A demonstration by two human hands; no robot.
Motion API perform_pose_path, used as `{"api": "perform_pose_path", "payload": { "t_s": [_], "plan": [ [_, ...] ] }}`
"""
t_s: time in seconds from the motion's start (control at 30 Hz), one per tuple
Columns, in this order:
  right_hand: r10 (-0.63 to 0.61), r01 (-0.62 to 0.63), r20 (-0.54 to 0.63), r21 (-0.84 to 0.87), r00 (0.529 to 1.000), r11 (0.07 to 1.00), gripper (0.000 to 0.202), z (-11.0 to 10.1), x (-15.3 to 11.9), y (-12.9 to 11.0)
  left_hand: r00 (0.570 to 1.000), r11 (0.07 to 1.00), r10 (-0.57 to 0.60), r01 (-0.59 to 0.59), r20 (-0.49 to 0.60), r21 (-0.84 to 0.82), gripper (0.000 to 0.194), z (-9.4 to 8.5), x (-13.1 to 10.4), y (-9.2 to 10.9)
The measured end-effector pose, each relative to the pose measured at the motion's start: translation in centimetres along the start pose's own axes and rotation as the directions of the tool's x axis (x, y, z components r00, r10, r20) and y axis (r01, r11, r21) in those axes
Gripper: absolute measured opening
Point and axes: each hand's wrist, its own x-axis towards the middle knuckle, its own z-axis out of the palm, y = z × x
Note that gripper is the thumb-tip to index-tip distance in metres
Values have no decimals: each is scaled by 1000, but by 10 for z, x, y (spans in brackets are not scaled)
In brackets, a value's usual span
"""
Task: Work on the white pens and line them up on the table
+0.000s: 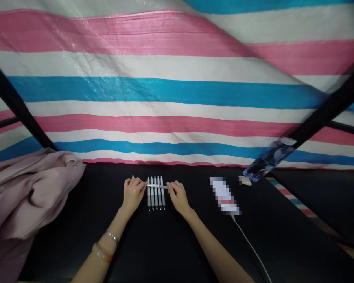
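Pens (156, 197), five, side by side on black surface (165, 243). Slim pale rod (157, 186) crosswise over their far halves, ends pinched in fingers of left hand (133, 192) and right hand (179, 196).

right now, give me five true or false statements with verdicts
1. The left hand and right hand hold a slim pale item across the pens. True.
2. The pens lie scattered. False: they lie side by side.
3. A cable meets the near end of the pixelated item. True.
4. The bracelets circle the right forearm. False: the bracelets circle the left forearm.
5. A bottle is beside the cloth. False: the bottle is right, the cloth left.
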Motion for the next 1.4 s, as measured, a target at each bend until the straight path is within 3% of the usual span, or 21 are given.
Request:
{"api": "perform_pose_path", "payload": {
  "t_s": [0.07,0.23,0.43,0.63,0.93,1.13,1.3,1.4],
  "plan": [
    [3,-3,-4,0,1000,1000,41,0,0,0,1000,1000,0,0,-4,-1,19,0,0,0],
    [-17,19,-40,36,999,999,23,0,0,-1,1000,1000,-9,9,-14,-5,19,0,0,0],
    [4,-4,-38,5,999,1000,41,4,0,2,999,1000,-9,9,-30,0,19,0,1,1],
    [-53,53,-4,-5,999,999,27,1,0,-3,998,1000,-30,30,-50,9,18,-1,1,1],
    [-95,97,26,-61,995,993,39,7,-2,1,996,998,-55,56,-65,1,17,-2,2,1],
    [-120,121,21,-31,993,992,39,8,-4,-5,966,988,-147,152,-214,7,17,2,-2,-1],
    [-192,190,38,39,981,981,31,9,-6,-10,923,921,-339,287,-180,-263,23,5,-5,-1],
    [-213,213,8,45,977,976,30,10,-5,-11,874,749,-484,394,-35,-532,26,7,-2,1]
  ]
}}
